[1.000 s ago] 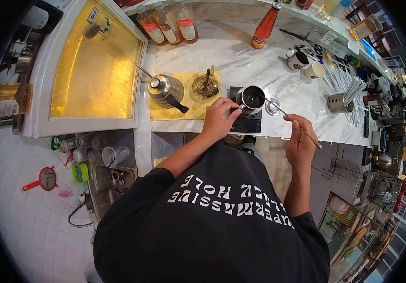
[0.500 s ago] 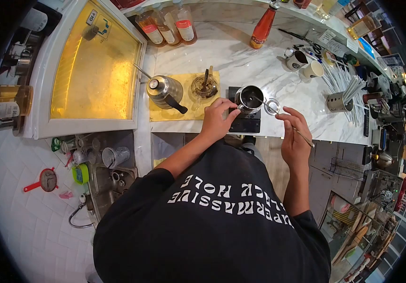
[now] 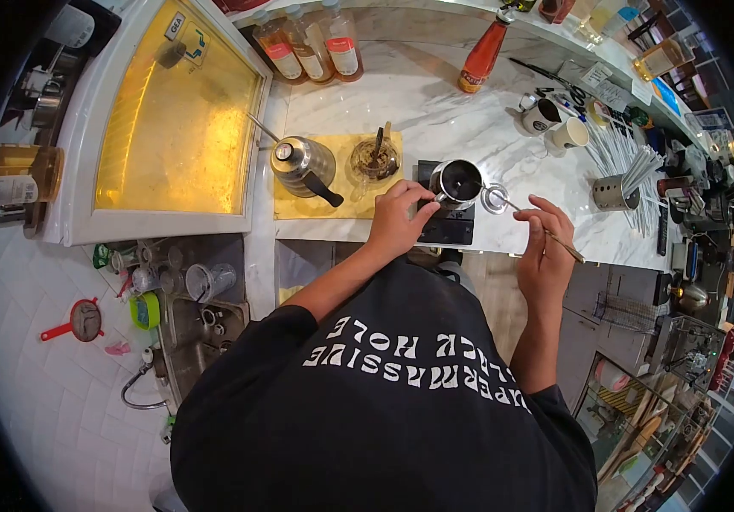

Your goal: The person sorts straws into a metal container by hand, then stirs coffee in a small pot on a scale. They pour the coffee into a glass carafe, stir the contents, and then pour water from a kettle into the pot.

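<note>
My left hand [image 3: 398,220] pinches the handle of a steel cup [image 3: 459,194] with dark contents, which stands on a black scale [image 3: 450,229]. Between the fingertips of my right hand [image 3: 548,232] is the shaft of a long metal spoon [image 3: 570,248], its far end reaching into the cup's mouth. A small round clear lid or dish [image 3: 494,199] lies on the counter just right of the cup. To the left, a glass vessel with brown grounds [image 3: 375,160] and a steel gooseneck kettle [image 3: 304,166] sit on a yellow cloth [image 3: 346,205].
A red bottle [image 3: 483,56] and three labelled bottles [image 3: 343,53] stand at the back. Right of them are a dark pitcher [image 3: 540,116], a pale cup [image 3: 571,132] and a straw holder [image 3: 615,193]. A sink [image 3: 188,334] lies lower left.
My right hand has moved slightly right and down with the spoon. My left hand still holds the cup handle. The whole view has shifted slightly.
</note>
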A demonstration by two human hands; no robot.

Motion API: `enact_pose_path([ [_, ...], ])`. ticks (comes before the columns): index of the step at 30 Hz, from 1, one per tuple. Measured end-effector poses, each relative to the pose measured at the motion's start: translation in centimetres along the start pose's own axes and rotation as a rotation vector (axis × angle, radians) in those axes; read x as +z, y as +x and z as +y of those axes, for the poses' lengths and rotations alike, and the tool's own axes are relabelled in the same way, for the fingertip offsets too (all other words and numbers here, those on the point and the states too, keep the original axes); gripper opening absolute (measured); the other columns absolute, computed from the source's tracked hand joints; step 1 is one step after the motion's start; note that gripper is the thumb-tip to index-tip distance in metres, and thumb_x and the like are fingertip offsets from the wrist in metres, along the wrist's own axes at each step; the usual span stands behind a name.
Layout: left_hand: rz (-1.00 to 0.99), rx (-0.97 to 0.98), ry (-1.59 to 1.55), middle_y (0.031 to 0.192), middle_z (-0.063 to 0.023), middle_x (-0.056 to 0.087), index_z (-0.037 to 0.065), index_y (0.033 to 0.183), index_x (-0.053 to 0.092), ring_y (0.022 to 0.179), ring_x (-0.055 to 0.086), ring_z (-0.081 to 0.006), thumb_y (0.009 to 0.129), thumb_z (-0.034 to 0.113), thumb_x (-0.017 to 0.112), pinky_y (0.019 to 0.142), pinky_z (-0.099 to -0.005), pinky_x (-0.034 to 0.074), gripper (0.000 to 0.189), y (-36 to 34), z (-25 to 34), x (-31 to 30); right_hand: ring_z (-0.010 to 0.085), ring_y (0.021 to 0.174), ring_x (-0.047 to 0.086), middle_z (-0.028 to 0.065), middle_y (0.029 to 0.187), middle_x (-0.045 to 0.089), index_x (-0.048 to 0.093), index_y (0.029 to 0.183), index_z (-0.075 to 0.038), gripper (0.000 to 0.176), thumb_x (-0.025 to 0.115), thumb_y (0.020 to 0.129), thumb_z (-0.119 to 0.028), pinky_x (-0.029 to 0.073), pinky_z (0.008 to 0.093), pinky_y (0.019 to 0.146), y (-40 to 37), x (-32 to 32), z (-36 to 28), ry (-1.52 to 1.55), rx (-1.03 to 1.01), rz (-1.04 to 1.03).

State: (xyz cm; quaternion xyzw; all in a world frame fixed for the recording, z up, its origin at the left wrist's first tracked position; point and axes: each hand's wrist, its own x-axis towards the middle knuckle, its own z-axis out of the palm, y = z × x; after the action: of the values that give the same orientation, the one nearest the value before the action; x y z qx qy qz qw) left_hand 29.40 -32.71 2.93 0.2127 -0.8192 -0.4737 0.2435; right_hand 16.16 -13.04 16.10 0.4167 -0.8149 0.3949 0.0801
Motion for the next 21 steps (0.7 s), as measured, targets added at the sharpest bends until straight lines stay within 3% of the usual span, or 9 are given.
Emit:
enact_pose_path([
  [12, -0.014, -0.006, -0.008, 0.106, -0.0142, 0.071, -0.001, 0.104, 0.075, 0.099, 0.07, -0.0313, 0.091, 0.017, 0.08, 0.088, -0.0387, 0.054, 0.022, 0.1, -0.2, 0.0, 0.0311, 0.115, 0.065, 0.0129, 0.113, 0.074, 0.073, 0.101, -0.006, 0.013, 0.061, 0.102, -0.005, 0.045, 0.0438, 0.104, 0.0, 0.0, 0.5, 0.06, 0.1, -0.042],
  [15, 0.03, 0.006, -0.022, 0.102, -0.0091, 0.072, 0.005, 0.102, 0.077, 0.095, 0.069, -0.0298, 0.09, 0.021, 0.08, 0.082, -0.041, 0.049, 0.021, 0.0, -0.6, 0.4, 0.0317, 0.117, 0.064, 0.0138, 0.116, 0.073, 0.074, 0.102, -0.006, 0.013, 0.061, 0.102, -0.005, 0.046, 0.043, 0.103, 0.2, 0.3, -0.1, 0.07, 0.101, -0.073],
  [21, 0.042, 0.002, -0.027, 0.101, -0.009, 0.072, 0.005, 0.102, 0.077, 0.095, 0.069, -0.03, 0.09, 0.021, 0.08, 0.082, -0.0411, 0.049, 0.02, -0.2, -0.6, 0.6, 0.0324, 0.119, 0.062, 0.0147, 0.119, 0.072, 0.074, 0.103, -0.007, 0.012, 0.062, 0.102, -0.006, 0.047, 0.0427, 0.101, 0.9, -0.8, 0.5, 0.032, 0.076, -0.096],
])
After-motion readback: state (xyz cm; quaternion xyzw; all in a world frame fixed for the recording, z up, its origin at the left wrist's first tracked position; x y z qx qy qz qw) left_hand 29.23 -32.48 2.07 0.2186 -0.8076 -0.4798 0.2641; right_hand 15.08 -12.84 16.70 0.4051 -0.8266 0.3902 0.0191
